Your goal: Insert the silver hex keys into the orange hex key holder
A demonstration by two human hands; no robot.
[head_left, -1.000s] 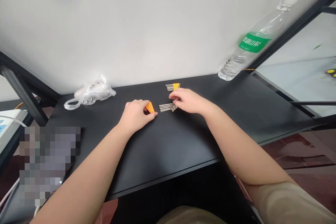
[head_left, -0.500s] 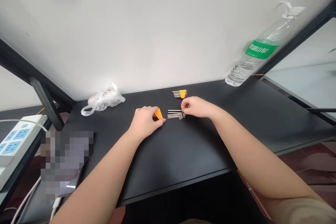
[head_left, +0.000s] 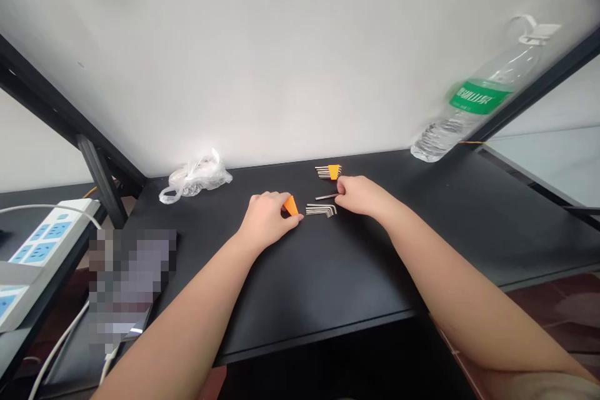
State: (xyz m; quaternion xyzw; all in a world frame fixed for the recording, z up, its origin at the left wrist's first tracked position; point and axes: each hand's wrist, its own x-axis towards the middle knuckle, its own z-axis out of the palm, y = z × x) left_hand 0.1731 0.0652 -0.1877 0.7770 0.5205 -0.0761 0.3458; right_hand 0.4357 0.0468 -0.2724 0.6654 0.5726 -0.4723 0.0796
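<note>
Between its thumb and fingers my left hand [head_left: 270,217] grips an orange hex key holder [head_left: 291,205]. A single hex key [head_left: 327,197] is pinched in my right hand [head_left: 359,195], its long arm pointing left. Just below it, several loose hex keys [head_left: 320,209] lie side by side on the black tabletop, short bent ends to the right. Behind my right hand rests a second orange holder [head_left: 334,172] with several hex keys in it. My right fingers hide the bent end of the key they hold.
A crumpled clear plastic bag [head_left: 199,176] lies at the back left. On the right, a large water bottle [head_left: 480,97] with a green label leans by the wall. A white power strip [head_left: 51,237] and a pixelated flat object [head_left: 135,281] are at the left.
My right hand has lifted one hex key off the row, and it is now apart from the others. My left hand still holds the orange holder. The view has shifted slightly.
</note>
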